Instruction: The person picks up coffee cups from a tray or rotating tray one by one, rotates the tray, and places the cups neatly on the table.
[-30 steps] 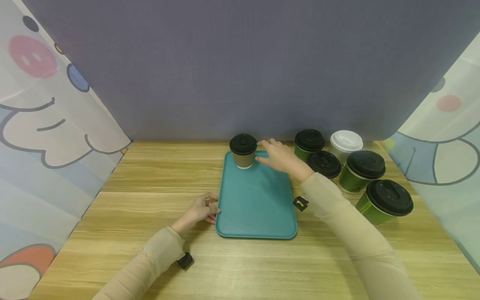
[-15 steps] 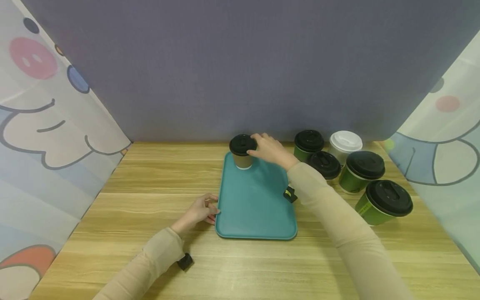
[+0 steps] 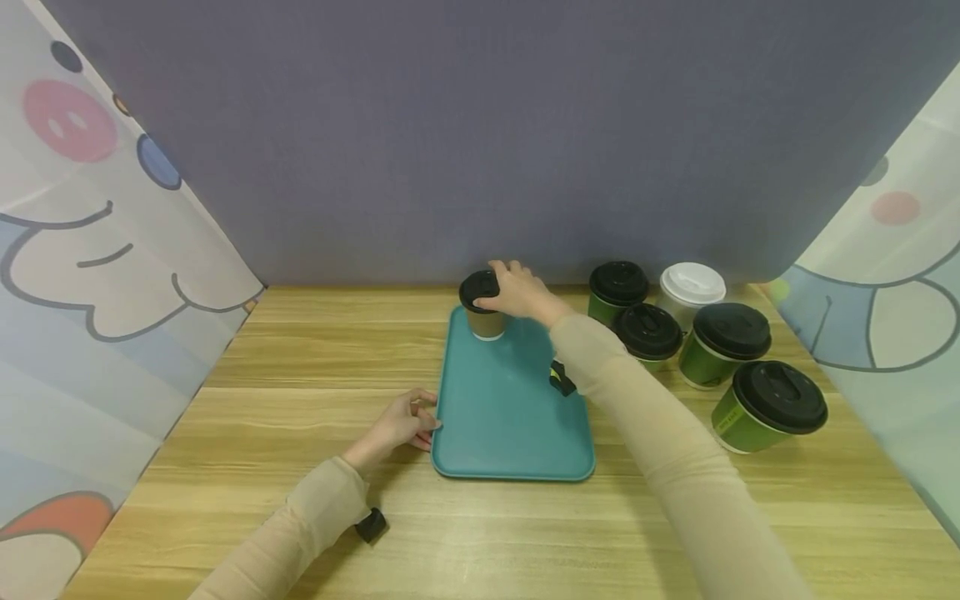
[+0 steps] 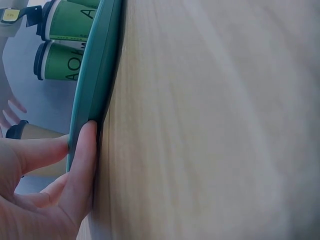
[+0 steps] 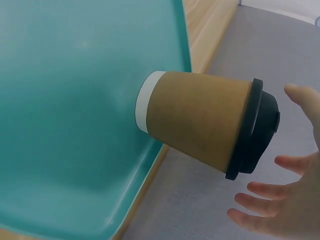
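Observation:
A teal tray (image 3: 510, 417) lies on the wooden table, and a brown paper cup (image 5: 200, 117) with a black lid (image 5: 252, 132) stands upright at its far left corner. My right hand (image 3: 520, 293) is just above the cup, fingers spread around the lid. In the right wrist view, a gap shows between those fingertips (image 5: 292, 162) and the lid. My left hand (image 3: 401, 421) grips the tray's left rim near the front, as the left wrist view shows, with the thumb and a finger (image 4: 85, 165) at the rim.
Several lidded cups stand to the right of the tray: green ones with black lids, such as the nearest green cup (image 3: 768, 408), and one with a white lid (image 3: 692, 283). A grey partition (image 3: 480, 142) rises behind the table, and cartoon-printed panels (image 3: 112, 275) flank it.
My right hand has moved left, from beside the brown cup to over its lid. My left hand, the tray and the cups have stayed in place.

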Demonstrator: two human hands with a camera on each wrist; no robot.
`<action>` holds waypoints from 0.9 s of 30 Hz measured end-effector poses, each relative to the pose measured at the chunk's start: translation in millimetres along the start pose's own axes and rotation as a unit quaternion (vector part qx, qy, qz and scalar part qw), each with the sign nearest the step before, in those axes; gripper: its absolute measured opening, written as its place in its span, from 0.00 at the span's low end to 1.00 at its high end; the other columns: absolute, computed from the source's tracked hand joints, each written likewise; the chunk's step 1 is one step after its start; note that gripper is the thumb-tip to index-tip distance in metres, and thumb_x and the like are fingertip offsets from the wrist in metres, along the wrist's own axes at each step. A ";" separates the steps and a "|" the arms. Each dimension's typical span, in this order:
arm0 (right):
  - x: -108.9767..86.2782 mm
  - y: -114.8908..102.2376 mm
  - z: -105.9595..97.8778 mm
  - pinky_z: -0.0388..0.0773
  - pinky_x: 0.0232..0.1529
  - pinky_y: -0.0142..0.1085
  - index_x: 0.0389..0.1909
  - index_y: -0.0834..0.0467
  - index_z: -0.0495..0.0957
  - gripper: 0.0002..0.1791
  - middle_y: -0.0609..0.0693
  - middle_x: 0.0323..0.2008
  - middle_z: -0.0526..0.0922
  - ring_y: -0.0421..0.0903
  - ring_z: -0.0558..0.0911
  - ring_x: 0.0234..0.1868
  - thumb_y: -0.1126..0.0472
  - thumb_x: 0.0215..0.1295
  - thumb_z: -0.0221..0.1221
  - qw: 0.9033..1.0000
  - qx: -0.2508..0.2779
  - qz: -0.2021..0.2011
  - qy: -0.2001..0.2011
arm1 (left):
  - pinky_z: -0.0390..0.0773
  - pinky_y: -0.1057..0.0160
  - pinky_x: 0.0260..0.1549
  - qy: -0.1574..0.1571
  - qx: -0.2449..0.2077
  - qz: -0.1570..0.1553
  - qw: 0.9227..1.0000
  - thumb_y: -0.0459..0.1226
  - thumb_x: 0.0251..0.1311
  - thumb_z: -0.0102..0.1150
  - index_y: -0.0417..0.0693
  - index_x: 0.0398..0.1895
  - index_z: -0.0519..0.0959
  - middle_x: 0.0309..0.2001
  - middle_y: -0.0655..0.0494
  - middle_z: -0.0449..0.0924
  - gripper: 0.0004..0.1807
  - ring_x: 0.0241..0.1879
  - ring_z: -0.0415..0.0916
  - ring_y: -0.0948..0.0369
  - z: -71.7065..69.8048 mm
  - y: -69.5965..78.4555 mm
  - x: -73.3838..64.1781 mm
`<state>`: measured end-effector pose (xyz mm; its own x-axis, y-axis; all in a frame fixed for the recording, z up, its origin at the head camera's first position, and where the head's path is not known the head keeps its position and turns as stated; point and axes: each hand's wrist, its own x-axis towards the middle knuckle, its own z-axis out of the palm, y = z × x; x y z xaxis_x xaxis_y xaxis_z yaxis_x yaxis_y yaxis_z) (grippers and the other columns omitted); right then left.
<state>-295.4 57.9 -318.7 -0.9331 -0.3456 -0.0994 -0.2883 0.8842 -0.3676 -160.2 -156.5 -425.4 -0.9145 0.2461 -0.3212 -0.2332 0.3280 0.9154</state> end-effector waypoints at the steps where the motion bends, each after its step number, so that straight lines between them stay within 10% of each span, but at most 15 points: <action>1: 1.6 -1.4 0.3 0.61 0.58 0.54 0.67 0.55 0.47 0.45 0.62 0.63 0.53 0.60 0.57 0.61 0.37 0.54 0.53 1.000 -0.002 0.001 -0.003 | 0.81 0.59 0.20 -0.001 0.001 0.000 1.000 0.24 0.53 0.52 0.29 0.53 0.61 0.26 0.45 0.72 0.23 0.18 0.70 0.59 -0.3 -1.0 0.6; 27: 20.8 -5.6 17.1 0.61 0.59 0.53 0.67 0.55 0.45 0.49 0.64 0.64 0.50 0.61 0.55 0.62 0.38 0.51 0.57 0.999 0.022 0.006 -0.025 | 0.81 0.59 0.20 0.000 0.006 0.002 1.000 0.25 0.53 0.52 0.30 0.54 0.61 0.27 0.45 0.73 0.23 0.18 0.71 0.59 -1.0 -1.6 0.4</action>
<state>-309.5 40.3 -334.5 -0.9240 -0.3521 -0.1493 -0.2675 0.8740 -0.4056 -160.4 -157.8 -426.8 -0.9150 0.2479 -0.3182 -0.2261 0.3382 0.9135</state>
